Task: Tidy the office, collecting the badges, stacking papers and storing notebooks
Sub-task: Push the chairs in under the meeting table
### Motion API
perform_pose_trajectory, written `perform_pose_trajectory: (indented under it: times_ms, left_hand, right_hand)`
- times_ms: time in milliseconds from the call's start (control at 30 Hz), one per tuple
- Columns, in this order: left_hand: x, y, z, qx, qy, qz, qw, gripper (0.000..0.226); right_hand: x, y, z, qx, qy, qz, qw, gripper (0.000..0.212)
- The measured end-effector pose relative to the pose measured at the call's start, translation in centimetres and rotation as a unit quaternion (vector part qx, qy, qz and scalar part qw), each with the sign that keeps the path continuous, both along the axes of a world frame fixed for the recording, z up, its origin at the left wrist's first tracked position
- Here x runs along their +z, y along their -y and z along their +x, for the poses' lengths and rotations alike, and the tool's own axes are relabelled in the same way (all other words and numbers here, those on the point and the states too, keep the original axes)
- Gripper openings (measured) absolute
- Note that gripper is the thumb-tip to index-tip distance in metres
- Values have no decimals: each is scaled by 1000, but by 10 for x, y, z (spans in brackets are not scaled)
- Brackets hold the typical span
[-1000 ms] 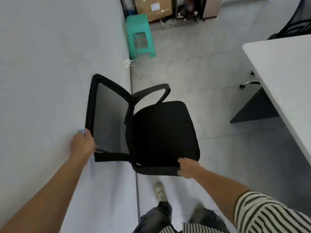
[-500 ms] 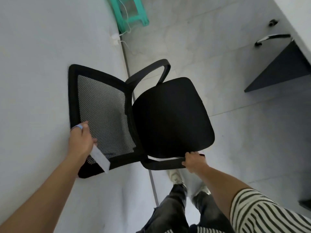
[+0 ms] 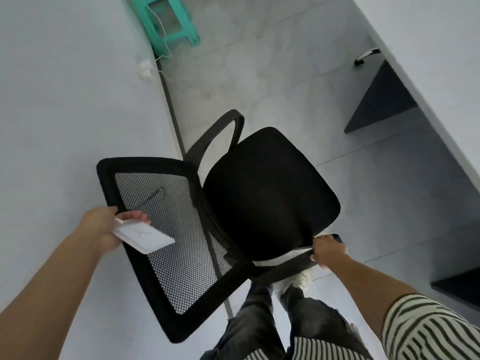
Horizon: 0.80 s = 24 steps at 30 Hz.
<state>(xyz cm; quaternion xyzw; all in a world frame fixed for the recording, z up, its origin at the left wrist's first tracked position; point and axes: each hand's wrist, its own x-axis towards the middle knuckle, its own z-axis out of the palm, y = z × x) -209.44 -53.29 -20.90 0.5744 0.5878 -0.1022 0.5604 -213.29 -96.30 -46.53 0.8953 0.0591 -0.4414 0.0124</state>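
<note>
Against the black mesh of a chair's backrest (image 3: 179,255), the left hand (image 3: 100,227) has its grip on a white badge (image 3: 144,236), pinching one short end with the thumb on top and the fingers beneath. The flat card juts out to the right over the mesh, and the mark on its face is too faint to read. Across the chair, the right hand (image 3: 328,252) has its grip clenched round the near armrest (image 3: 283,267), fingers curled over the dark bar just below the edge of the black seat (image 3: 270,190). The backrest leans to the left, close to the pale wall (image 3: 65,100); whether they touch cannot be told. The far armrest (image 3: 215,133) arches up beyond the seat. Below the chair, dark jeans (image 3: 259,320) and a light shoe (image 3: 298,278) stand on the grey tiled floor (image 3: 285,74), and a striped sleeve (image 3: 428,328) covers the right upper arm. Further off, a white plug (image 3: 145,68) sits low on the wall, its thin cable running up to a green plastic stool (image 3: 168,19). Along the right runs a white desk (image 3: 428,74) with a dark side panel (image 3: 381,105) under it.
</note>
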Motion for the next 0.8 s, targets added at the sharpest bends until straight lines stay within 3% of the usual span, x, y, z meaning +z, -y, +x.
perform_pose_trajectory:
  times_ms: [133,300,367,600,700,800]
  left_hand:
    - [7,28,-7,-27,-6,-27,999,9]
    - [8,71,-5,-115,-69,-91,987,29]
    - [6,88,3,-171,-85,-117,975,40]
    - [7,151,51,-421,-82,-91,899,25]
    - [5,177,81,-477,-72,-65,874,49]
    - [-1,200,109,-504,-57,-52,860,44]
  right_hand:
    - [5,45,-17,-11,-4,-25,1000,42]
    - [14,85,-38,-107,47,-43,992,38]
    - [25,85,-37,-160,50,-5,986,38]
    - [88,79,-16,-259,91,135,952,36]
    - [117,70,-20,-299,87,225,923,46]
    - [149,49,-23,-309,83,305,897,68]
